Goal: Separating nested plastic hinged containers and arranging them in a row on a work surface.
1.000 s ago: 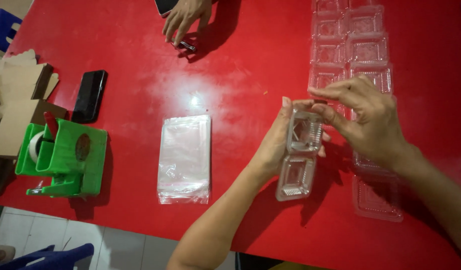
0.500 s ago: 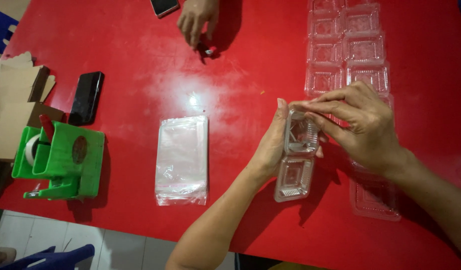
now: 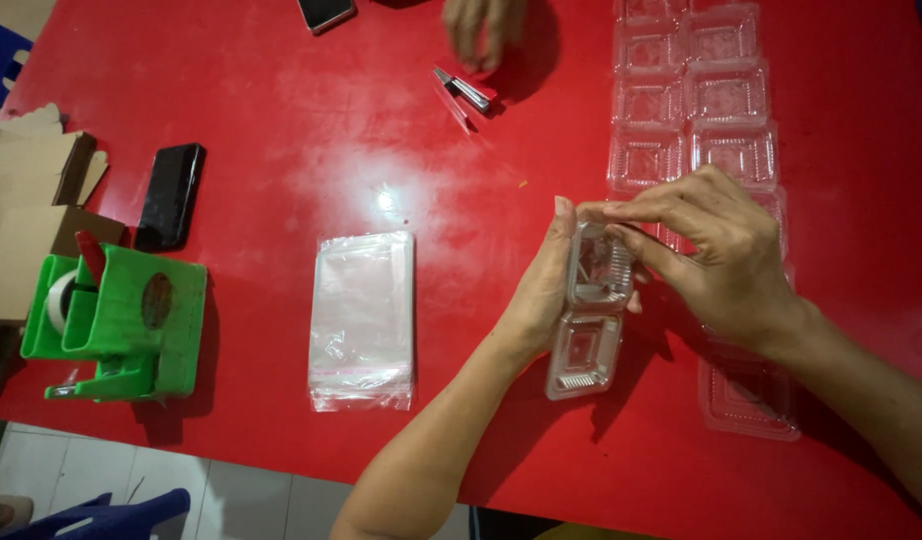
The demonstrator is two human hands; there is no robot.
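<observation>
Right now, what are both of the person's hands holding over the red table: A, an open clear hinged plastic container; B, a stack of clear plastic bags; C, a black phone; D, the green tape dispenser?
A: the left hand and right hand both grip the open clear hinged container, while the bags, phone and tape dispenser lie untouched on the table.

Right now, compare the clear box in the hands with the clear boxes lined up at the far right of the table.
The held box is up off the table between the left hand and right hand; the row of boxes lies flat on the table. The held box hangs open, both halves showing; the row's boxes sit untouched. All are clear ribbed plastic.
</observation>
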